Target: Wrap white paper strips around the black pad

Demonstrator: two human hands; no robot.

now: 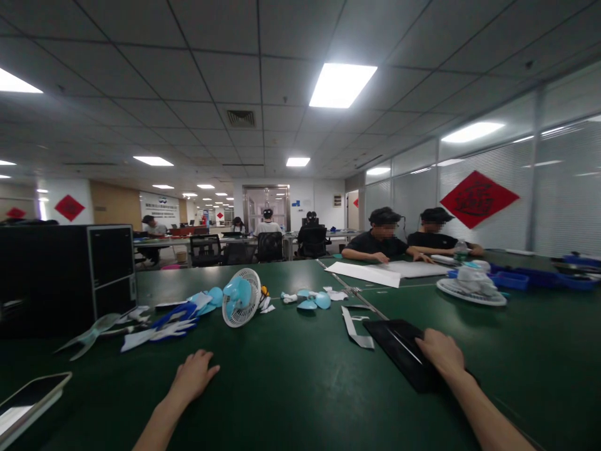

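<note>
My left hand rests on the green tabletop, thumb apart from the loosely bent fingers, holding nothing. Closest to it are white-and-blue work gloves and a small fan head with light blue blades and a white round grille. On the right, my right hand grips the edge of a flat, shiny black sheet or pouch, whose exact kind I cannot make out. Beside the black piece lies a bent white strip. A loose light blue fan blade sits farther back.
A black computer case stands at the left, with a phone in front. Farther right are a white grille with a plastic-wrapped part, blue trays and a bottle. Two people sit across the table behind white sheets.
</note>
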